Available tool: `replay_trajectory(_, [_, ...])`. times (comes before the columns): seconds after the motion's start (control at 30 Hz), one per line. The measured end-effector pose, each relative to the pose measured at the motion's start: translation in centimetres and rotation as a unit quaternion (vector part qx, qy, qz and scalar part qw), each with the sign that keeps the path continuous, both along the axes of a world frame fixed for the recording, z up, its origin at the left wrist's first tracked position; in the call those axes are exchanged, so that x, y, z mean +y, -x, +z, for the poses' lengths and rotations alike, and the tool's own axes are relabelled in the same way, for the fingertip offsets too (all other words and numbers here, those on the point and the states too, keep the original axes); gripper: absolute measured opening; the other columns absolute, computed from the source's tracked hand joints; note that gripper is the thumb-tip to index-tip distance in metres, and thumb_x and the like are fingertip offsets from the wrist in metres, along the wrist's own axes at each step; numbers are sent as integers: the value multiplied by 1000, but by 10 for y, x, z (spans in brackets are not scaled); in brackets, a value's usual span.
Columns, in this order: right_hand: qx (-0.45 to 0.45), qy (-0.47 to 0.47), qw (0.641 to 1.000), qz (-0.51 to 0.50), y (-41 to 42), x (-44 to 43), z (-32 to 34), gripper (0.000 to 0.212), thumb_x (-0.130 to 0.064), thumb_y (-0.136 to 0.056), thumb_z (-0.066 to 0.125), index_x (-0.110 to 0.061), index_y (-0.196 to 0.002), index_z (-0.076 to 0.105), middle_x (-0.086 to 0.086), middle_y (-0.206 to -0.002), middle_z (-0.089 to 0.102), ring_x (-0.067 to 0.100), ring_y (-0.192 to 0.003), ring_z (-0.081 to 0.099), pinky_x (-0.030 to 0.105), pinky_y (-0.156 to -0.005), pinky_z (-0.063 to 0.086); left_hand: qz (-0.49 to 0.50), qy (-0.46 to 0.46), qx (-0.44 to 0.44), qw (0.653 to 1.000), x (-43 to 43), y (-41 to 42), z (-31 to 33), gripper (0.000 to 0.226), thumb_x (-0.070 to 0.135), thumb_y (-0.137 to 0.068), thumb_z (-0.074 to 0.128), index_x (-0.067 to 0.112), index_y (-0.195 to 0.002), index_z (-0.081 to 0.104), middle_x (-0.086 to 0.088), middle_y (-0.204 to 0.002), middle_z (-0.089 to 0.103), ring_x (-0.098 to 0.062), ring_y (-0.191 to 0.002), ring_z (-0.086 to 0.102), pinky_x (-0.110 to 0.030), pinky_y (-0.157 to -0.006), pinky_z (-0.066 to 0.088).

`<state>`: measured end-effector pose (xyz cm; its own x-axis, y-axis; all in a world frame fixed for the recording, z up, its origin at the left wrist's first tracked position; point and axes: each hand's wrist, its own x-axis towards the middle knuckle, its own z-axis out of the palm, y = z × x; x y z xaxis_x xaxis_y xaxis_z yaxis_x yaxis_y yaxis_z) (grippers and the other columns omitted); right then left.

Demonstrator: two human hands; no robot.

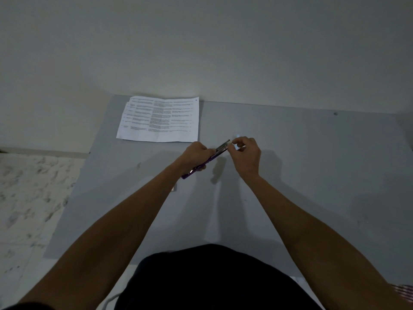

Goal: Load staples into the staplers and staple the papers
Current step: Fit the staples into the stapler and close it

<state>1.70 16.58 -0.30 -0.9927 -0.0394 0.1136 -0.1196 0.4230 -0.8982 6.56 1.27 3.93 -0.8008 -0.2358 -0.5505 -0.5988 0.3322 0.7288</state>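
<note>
A purple stapler (210, 159) is held above the grey table (312, 164), opened out long, its metal staple channel (222, 147) pointing up and to the right. My left hand (196, 156) is shut around its middle. My right hand (245, 153) pinches at the channel's far tip; whether staples are between its fingertips is too small to tell. A stack of printed papers (159, 119) lies flat at the table's far left, apart from both hands.
A small flat object (174, 186) lies on the table, partly hidden under my left forearm. A white wall runs behind the table. Mottled floor (33, 186) shows to the left of the table's left edge.
</note>
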Motion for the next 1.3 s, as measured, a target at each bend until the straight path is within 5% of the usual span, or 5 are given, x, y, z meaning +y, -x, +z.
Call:
replay_trajectory(0.77, [4,-3,1000,-24,-5,-2,4,9,-20,-79,73,-17,-87,71,4,-89,55,22,-76,60,35,-71,53,-13,24,35,999,5,0,5,36,32,-92,56,5,-69,58,-10,-59,55,-19,-48,55,-24,-48,47])
replay_trajectory(1.3, [1,-16,1000,-24,-2,-1,5,10,-22,-80,74,-15,-88,72,4,-85,53,18,-71,54,25,-67,44,-21,35,44,998,5,1,3,35,32,-93,55,2,-77,61,-12,-62,58,-17,-48,57,-25,-50,49])
